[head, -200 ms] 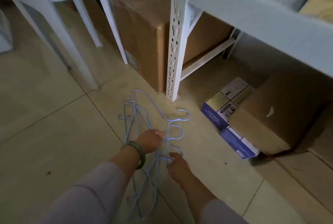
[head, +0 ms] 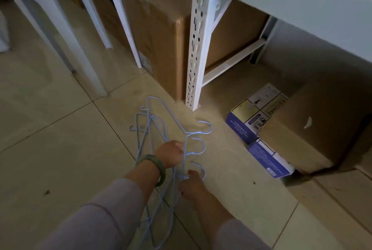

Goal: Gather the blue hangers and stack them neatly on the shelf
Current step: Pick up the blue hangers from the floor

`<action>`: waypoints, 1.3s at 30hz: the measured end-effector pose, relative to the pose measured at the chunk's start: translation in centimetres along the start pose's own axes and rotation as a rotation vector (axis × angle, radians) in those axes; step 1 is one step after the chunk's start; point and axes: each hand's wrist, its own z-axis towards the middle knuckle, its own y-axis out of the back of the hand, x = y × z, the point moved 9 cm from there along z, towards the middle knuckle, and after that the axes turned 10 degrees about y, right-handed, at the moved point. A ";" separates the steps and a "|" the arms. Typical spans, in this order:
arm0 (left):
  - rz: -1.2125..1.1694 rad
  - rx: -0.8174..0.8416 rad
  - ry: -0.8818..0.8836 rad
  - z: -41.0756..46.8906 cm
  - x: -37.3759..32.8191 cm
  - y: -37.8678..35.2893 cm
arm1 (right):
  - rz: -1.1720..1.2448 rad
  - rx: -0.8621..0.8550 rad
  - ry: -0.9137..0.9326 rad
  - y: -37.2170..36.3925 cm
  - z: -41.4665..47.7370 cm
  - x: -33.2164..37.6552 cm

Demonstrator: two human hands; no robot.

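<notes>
Hangers (head: 161, 139): blue, tangled bunch low over the tiled floor (head: 50, 149), near the shelf post (head: 194, 48); hooks point right.
Left hand (head: 171, 154): we close it round the necks just under the hooks, likely so the bunch stays together.
Right hand (head: 192, 186): we pinch the wire by the nearest hook, probably to line it up with the rest.
Shelf (head: 291, 12): up right, above the hangers; none stacked on it yet.
Around: big carton (head: 161, 28) behind post, printed boxes (head: 259, 129) right, white chair legs (head: 66, 34) left.
In the way: post and shelf edge sit close to our lift path; loose ends may snag.
</notes>
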 end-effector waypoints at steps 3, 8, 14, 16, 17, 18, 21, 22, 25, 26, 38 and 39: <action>-0.001 -0.061 0.065 0.5 0.9 0.5 | 0.072 0.040 0.025 -0.8 -0.4 0.9; -0.151 -0.010 0.134 1.2 2.7 0.8 | 0.140 0.413 0.117 -5.0 -3.4 2.3; -0.530 -0.113 0.106 0.3 7.2 4.4 | -0.353 0.235 0.107 -4.4 -2.3 -0.3; -0.595 -0.096 0.094 -0.7 8.1 4.8 | -0.560 0.181 0.100 -4.9 -2.5 -0.9; -0.617 -0.078 0.094 -1.1 8.5 4.7 | -0.570 0.147 0.057 -4.9 -2.9 -1.3; -0.638 -0.068 0.097 -1.5 8.9 4.6 | -0.577 0.104 0.020 -4.8 -3.1 -1.4; -0.711 -0.037 0.119 -2.4 10.1 4.1 | -0.700 0.002 0.046 -4.1 -3.0 -2.0; -0.732 -0.016 0.125 -2.7 10.3 3.9 | -0.768 0.020 0.076 -4.3 -3.0 -2.1; -0.750 0.049 0.139 -3.3 10.6 3.4 | -0.800 0.051 0.155 -5.0 -3.7 -1.5; -0.753 0.061 0.145 -3.4 10.6 3.3 | -0.734 0.034 0.168 -5.0 -3.8 -1.0; -0.901 0.121 0.096 -4.0 8.4 2.3 | -0.306 -0.055 0.678 -6.5 -6.0 5.4; -0.928 0.129 0.097 -4.1 8.6 2.4 | -0.129 -0.092 0.604 -6.1 -5.5 5.1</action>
